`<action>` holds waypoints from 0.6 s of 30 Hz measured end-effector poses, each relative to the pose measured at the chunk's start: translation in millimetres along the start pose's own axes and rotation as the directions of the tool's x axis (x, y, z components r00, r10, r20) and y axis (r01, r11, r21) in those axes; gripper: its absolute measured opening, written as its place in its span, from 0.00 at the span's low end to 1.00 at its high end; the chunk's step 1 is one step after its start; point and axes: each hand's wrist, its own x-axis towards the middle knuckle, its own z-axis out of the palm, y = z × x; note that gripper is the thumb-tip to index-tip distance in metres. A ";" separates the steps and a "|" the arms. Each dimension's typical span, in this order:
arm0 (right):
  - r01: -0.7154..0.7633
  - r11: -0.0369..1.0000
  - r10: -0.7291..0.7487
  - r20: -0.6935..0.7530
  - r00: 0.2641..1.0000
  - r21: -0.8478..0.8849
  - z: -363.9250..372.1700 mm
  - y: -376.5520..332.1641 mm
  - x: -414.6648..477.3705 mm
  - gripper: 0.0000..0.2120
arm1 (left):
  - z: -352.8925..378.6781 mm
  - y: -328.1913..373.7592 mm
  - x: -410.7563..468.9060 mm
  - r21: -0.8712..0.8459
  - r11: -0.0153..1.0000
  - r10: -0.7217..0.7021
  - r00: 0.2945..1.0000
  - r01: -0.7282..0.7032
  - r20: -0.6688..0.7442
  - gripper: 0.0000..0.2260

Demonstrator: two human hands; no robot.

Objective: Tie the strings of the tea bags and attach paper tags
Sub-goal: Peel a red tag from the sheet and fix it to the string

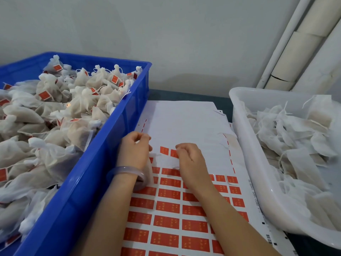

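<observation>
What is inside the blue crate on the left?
The blue crate holds a heap of white tea bags, tied at the neck, many carrying red paper tags. The heap covers the crate's floor and any bags lower down.

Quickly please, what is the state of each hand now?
Left hand: fingers curled; contents cannot be told.
Right hand: pinches a red tag on the sheet.

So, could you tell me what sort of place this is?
Probably a small hand-packing workstation: a blue crate heaped with tagged tea bags, a white tub of untagged bags, and a sheet of red tags between them.
</observation>
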 end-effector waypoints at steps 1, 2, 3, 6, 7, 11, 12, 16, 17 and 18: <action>-0.027 0.998 0.027 -0.004 1.000 0.055 -1.5 0.2 0.5 0.10 | -1.2 1.6 -1.2 -0.015 1.000 0.025 1.000 -0.026 -0.011 0.07; -0.047 0.994 0.048 -0.009 0.999 0.098 -2.4 0.6 1.3 0.10 | -2.7 3.8 -2.8 -0.044 0.997 0.055 0.998 -0.056 -0.015 0.08; -0.061 0.989 0.065 -0.020 0.998 0.137 -4.4 1.0 2.5 0.09 | -3.4 6.9 -4.6 -0.090 0.992 0.086 0.996 -0.087 -0.010 0.08; -0.097 0.954 0.119 -0.061 0.991 0.283 -10.2 0.4 6.1 0.08 | -8.1 14.4 -10.8 -0.271 0.955 0.138 0.989 -0.118 0.055 0.06; -0.101 0.935 0.137 -0.084 0.987 0.339 -13.1 0.1 7.0 0.08 | -9.2 16.6 -13.1 -0.322 0.939 0.155 0.984 -0.118 0.091 0.05; -0.020 0.878 0.146 -0.229 0.962 0.479 -33.8 -6.1 11.4 0.04 | -9.2 21.9 -18.7 -0.396 0.911 0.204 0.962 -0.118 0.182 0.05; 0.023 0.855 0.133 -0.261 0.956 0.519 -40.7 -8.5 12.9 0.04 | -8.2 22.8 -19.2 -0.390 0.913 0.209 0.960 -0.123 0.186 0.05; 0.103 0.794 0.070 -0.258 0.964 0.600 -54.7 -16.4 7.4 0.04 | -3.3 24.0 -19.6 -0.329 0.935 0.216 0.946 -0.129 0.242 0.02; 0.099 0.784 0.073 -0.251 0.965 0.612 -53.9 -16.2 3.9 0.06 | -1.9 23.0 -20.0 -0.315 0.941 0.215 0.937 -0.123 0.274 0.03; 0.086 0.767 0.092 -0.242 0.966 0.636 -52.7 -15.4 0.5 0.09 | -1.0 22.1 -20.6 -0.309 0.944 0.210 0.929 -0.112 0.305 0.02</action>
